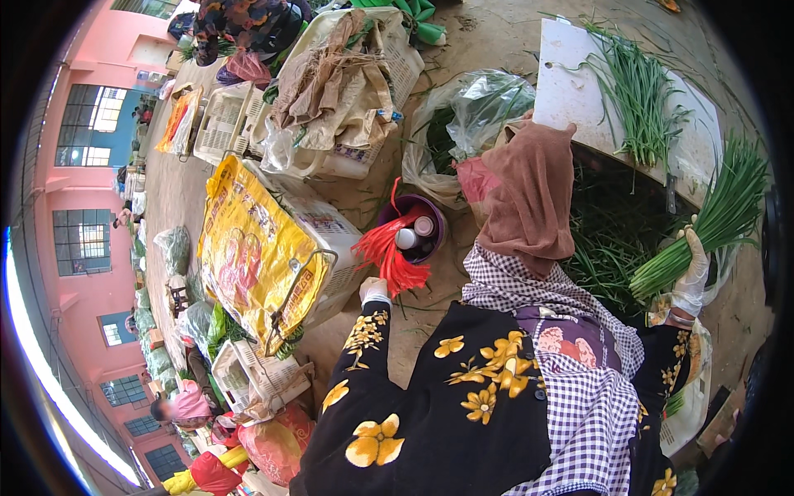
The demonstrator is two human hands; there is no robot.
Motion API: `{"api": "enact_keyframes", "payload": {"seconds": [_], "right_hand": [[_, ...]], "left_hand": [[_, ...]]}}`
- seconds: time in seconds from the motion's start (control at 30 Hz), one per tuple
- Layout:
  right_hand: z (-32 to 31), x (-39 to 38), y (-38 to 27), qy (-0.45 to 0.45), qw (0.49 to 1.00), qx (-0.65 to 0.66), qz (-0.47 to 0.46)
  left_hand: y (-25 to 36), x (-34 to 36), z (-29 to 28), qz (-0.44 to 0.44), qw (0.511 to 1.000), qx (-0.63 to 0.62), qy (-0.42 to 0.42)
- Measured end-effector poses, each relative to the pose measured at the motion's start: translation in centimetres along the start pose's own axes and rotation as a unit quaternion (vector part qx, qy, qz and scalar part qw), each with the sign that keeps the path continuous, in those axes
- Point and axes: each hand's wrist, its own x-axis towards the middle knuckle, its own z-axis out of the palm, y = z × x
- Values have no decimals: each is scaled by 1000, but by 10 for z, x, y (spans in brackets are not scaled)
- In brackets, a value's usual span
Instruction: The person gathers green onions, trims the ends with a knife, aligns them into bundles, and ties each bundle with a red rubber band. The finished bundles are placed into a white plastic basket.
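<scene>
My right hand [691,274], in a pale thin glove with a bracelet at the wrist, is closed round the lower end of a bunch of garlic chives [728,211]. Its leaves point up and away to the far right. My left hand [375,291], also gloved, is closed beside the loose ends of red tie strips [395,252]. Whether a strip is between its fingers is hidden. The strips hang over the rim of a purple bucket [444,225], which also holds bottles with pale caps [406,239].
Cut chives [637,103] lie on a white board [571,70], with a knife [671,194] at its near edge. Loose greens [608,236] lie below it. A clear bag [488,107] stands beyond the bucket. Left are a yellow sack [256,240] over a crate and stacked crates [223,124]; other people work farther off.
</scene>
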Motion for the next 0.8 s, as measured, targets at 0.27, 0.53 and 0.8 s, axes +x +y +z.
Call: {"api": "enact_keyframes", "payload": {"seconds": [0.27,0.53,0.8], "right_hand": [[3,-2,1,18,1000,-1,19],[18,-11,-4,26,999,-27,12],[5,-5,1,8,1000,-12,22]], "left_hand": [[48,3,-20,97,953,280,58],[71,24,-20,166,886,428,-70],[32,90,14,-75,936,221,-264]]}}
